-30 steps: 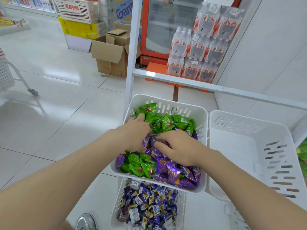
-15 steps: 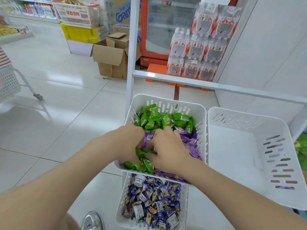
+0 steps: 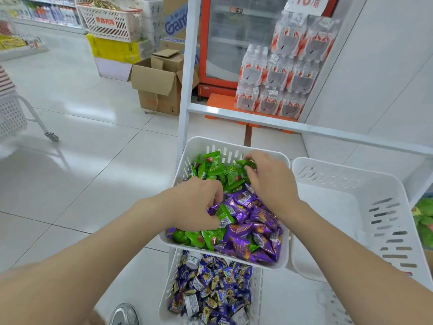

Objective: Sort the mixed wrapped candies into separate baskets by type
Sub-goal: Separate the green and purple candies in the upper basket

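A white slotted basket (image 3: pixel 212 143) on the rack holds mixed green candies (image 3: pixel 212 168) and purple candies (image 3: pixel 248 221). My left hand (image 3: pixel 195 204) is curled over the pile's left middle and pinches a green candy (image 3: pixel 224 215). My right hand (image 3: pixel 269 179) reaches to the far right of that basket, its fingers pinching a green candy (image 3: pixel 246 163). To the right stands a second white basket (image 3: pixel 384 207) with nothing visible inside. On the shelf below sits a basket (image 3: pixel 166 283) of dark blue wrapped candies (image 3: pixel 215 287).
The white rack's post (image 3: pixel 186 73) and crossbar (image 3: pixel 304 127) frame the baskets. Behind stand packs of bottled water (image 3: pixel 283 73), a red fridge (image 3: pixel 225 38) and cardboard boxes (image 3: pixel 157 83). A wheeled white cart (image 3: pixel 14 111) is at left. Green packets (image 3: pixel 424 219) show at the right edge.
My right hand has moved from the pile's middle to the far right corner and taken a green candy. My left hand has shifted slightly toward me and now holds a green candy.
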Demonstrator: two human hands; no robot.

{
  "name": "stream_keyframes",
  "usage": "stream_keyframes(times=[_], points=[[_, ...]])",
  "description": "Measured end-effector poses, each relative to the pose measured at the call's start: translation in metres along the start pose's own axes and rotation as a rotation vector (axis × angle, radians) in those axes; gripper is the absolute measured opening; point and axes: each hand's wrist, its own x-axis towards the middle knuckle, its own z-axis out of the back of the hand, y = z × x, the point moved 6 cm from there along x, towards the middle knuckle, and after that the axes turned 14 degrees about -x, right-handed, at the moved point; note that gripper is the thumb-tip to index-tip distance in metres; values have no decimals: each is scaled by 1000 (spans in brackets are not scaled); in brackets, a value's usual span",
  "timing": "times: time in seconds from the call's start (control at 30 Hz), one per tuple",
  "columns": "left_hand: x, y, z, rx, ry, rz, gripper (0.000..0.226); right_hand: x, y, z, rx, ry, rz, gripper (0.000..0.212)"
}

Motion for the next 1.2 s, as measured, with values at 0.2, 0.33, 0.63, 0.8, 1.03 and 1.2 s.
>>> stream_keyframes(times=[0.2, 0.33, 0.63, 0.8, 1.03, 1.2], points=[[10, -10, -17, 0, 92, -83, 41, 2, 0, -9, -558, 133, 118, 18], [15, -12, 2, -63, 50, -28, 29, -4, -2, -14, -378, 340, 146, 30], [69, -12, 33, -147, -515, -212, 25, -28, -6, 28, -1, 310, 32, 32], [90, 1, 0, 387, -264, -163, 35, -38, 7, 26, 15, 338, 105, 21], [42, -12, 29, 175, -278, -101, 13, -76, 42, 12, -21, 499, 483, 48], [3, 3, -9, 170, 194, 123, 40, -65, 29, 10, -53, 430, 446, 50]])
